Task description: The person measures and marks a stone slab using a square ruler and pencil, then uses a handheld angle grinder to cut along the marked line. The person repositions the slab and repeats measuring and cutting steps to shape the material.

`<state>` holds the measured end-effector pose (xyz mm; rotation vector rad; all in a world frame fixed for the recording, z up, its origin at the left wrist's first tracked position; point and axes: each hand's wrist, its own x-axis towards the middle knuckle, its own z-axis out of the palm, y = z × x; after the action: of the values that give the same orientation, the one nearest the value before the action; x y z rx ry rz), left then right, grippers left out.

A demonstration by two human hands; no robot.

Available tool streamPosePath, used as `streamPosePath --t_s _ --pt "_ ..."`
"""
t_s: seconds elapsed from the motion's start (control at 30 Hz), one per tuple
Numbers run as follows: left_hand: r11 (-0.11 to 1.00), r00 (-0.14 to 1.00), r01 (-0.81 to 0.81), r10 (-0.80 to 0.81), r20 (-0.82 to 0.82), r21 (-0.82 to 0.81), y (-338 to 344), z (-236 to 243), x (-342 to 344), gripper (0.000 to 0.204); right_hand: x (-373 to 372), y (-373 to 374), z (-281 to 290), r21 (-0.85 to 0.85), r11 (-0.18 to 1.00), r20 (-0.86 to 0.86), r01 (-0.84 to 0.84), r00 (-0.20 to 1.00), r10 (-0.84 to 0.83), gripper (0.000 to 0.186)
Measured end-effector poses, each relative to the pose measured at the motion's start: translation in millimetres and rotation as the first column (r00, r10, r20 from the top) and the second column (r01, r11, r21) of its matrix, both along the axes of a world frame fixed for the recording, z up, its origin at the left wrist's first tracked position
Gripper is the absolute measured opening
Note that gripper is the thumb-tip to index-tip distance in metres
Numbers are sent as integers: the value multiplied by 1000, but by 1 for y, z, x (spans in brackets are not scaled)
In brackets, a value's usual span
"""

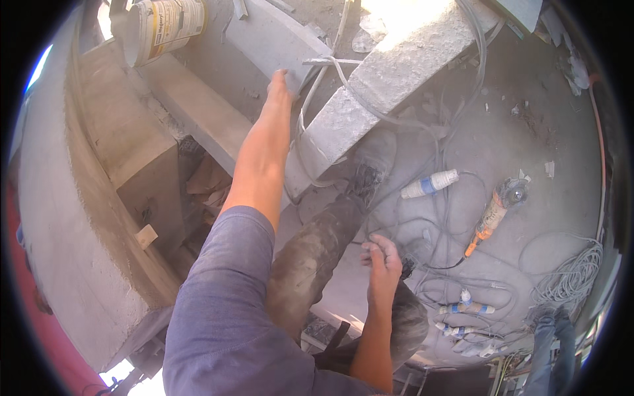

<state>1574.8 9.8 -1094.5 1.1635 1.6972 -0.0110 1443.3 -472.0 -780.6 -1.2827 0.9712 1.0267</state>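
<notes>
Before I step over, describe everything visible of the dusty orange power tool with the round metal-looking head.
The dusty orange power tool lies on the grey concrete-looking floor, right of the right hand. Its round, grey, metal-looking head points forward and right; a dark cord leaves its brighter tail. No hand touches it.

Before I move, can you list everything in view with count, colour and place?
Bucket: one, white and yellow, upper left.
Concrete pieces: several, grey, left and upper centre.
Small block: one, tan, left.
Angle grinder: one, orange and grey, floor, right.
Connectors: at least three, white and blue, floor, right.
Cable coil: one, grey, far right.
Loose cables: uncountable, grey, centre and right.
Debris: scattered, pale, floor.
Another person's legs: two, blue trousers, lower right.
Own sleeve: one, grey-blue, lower centre.
Own trouser legs: two, dark, dusty, lower centre.
Left hand: one, bare, upper centre.
Right hand: one, bare, centre; grip loosely curled.
</notes>
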Motion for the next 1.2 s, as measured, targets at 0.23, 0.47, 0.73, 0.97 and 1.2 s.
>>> streamPosePath --t_s 0.23,0.47,0.73,0.97,1.2 --pt "957 951 -270 282 128 -106 54 -18 -21 75 23 -5 -19 -23 1000 41 -9 999 10 30" --pt "897 827 -342 429 364 -280 -22 42 12 71 33 -5 -14 21 998 74 -64 995 62 29" --pt "989 836 -35 107 538 -142 -44 112 69 38 8 -15 1 38 990 136 -134 982 128 32" --pt "979 881 18 -111 459 201 -65 230 151 20 -52 -31 9 2 946 161 -325 933 321 31" --pt "925 942 255 -303 144 282 -108 319 134 25 29 13 35 -191 854 469 -485 719 513 44"
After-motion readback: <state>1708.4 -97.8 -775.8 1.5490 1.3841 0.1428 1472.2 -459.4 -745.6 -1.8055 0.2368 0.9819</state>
